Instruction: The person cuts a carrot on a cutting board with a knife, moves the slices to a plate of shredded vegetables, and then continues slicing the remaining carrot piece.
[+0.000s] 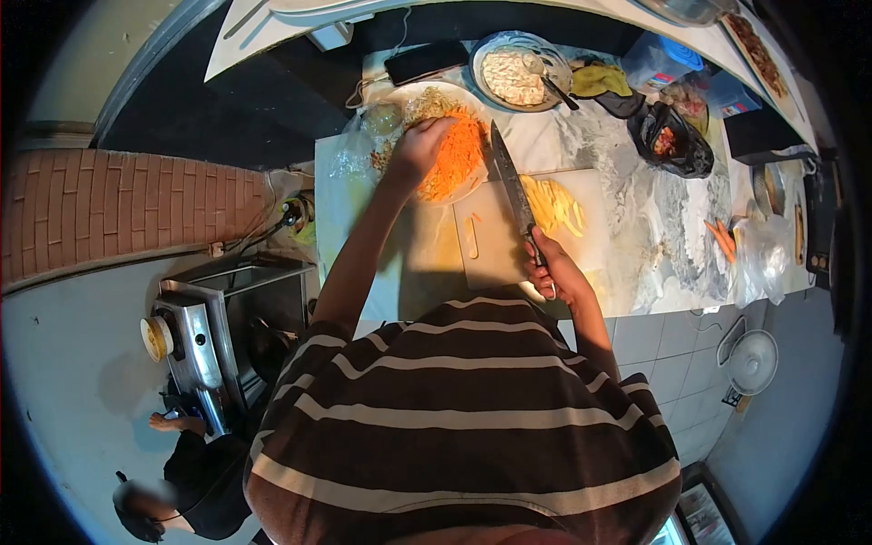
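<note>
My right hand (556, 265) is wrapped round the handle of a large kitchen knife (514, 182). Its long blade points away from me, above the cutting board (590, 250). Yellow strips (552, 204), of a kind I cannot make out, lie on the board just right of the blade. My left hand (422, 150) rests over the left side of a heap of shredded carrot (461, 156); its fingertips are hidden, so its grip does not show. The heap sits on a round plate (472, 193) with other pale shreds (434, 103) at the far side.
Behind stand a bowl of white food (513, 77) with a spoon and a dark phone (425, 64). A black plastic bag (695, 145), two carrots (720, 241) and a clear bag (761, 259) lie right. At lower left, a person (204, 481) is beside a metal stove (195, 341).
</note>
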Tool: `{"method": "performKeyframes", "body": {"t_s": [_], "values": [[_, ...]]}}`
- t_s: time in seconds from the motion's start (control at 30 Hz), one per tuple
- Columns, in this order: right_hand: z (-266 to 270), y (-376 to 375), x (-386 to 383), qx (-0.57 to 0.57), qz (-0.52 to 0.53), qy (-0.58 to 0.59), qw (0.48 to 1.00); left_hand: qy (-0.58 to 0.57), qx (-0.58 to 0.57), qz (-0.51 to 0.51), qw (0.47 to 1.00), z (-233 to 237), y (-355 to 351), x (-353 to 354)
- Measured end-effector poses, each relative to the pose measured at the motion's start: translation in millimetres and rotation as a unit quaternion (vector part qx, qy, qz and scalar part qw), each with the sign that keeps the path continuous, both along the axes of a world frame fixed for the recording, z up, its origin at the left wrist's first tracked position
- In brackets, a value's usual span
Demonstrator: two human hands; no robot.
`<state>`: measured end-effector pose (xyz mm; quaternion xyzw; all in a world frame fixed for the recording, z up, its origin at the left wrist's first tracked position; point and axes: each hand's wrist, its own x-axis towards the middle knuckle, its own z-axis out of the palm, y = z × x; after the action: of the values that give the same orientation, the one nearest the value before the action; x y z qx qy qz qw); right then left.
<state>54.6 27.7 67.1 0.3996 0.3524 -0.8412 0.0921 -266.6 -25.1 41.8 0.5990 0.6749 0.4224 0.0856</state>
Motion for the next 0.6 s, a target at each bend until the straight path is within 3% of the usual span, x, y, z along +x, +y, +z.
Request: {"method": "performKeyframes", "body": {"t_s": [0.07, 0.1, 0.17, 0.3, 0.37, 0.4, 0.43, 0.47, 0.5, 0.57, 0.6], "values": [[-2.1, -5.5, 6.1, 0.003, -0.019, 0.001, 1.0, 0.06, -0.116, 0.058, 0.99, -0.9, -3.0, -1.8], [-1.1, -8.9, 9.1, 0.006, -0.021, 0.003, 1.0, 0.061, -0.113, 0.056, 0.99, -2.1, -6.2, -1.7], [1.7, -14.8, 14.0, 0.014, -0.025, 0.005, 1.0, 0.188, -0.034, 0.066, 0.979, 3.7, -11.5, 3.1], [4.6, -30.5, 25.7, 0.053, -0.047, -0.034, 0.997, 0.191, 0.028, 0.064, 0.979, 2.2, -34.4, 42.3], [2.5, -33.8, 33.2, 0.241, 0.04, -0.077, 0.967, 0.125, -0.04, 0.032, 0.991, -12.7, -55.1, 75.5], [-16.3, -37.7, 39.5, 0.242, 0.038, -0.078, 0.966, 0.124, -0.039, 0.031, 0.991, -13.4, -65.3, 89.1], [-47.4, -44.6, 47.8, 0.435, 0.028, -0.051, 0.898, 0.073, -0.061, 0.028, 0.995, -14.8, -77.2, 103.0], [-51.3, -51.5, 49.1, 0.61, 0.018, -0.022, 0.792, 0.022, -0.084, 0.026, 0.996, -16.8, -86.4, 113.8], [-52.3, -53.3, 56.2, 0.61, 0.02, -0.024, 0.792, 0.02, -0.084, 0.027, 0.996, -19.3, -92.5, 122.7], [-15.4, -60.7, 53.6, 0.493, 0.117, -0.093, 0.857, 0.062, -0.056, 0.04, 0.996, -25.3, -103.3, 136.7], [-15.9, -65.3, 53.8, 0.494, 0.12, -0.093, 0.856, 0.06, -0.055, 0.042, 0.996, -27.1, -106.0, 139.8]]}}
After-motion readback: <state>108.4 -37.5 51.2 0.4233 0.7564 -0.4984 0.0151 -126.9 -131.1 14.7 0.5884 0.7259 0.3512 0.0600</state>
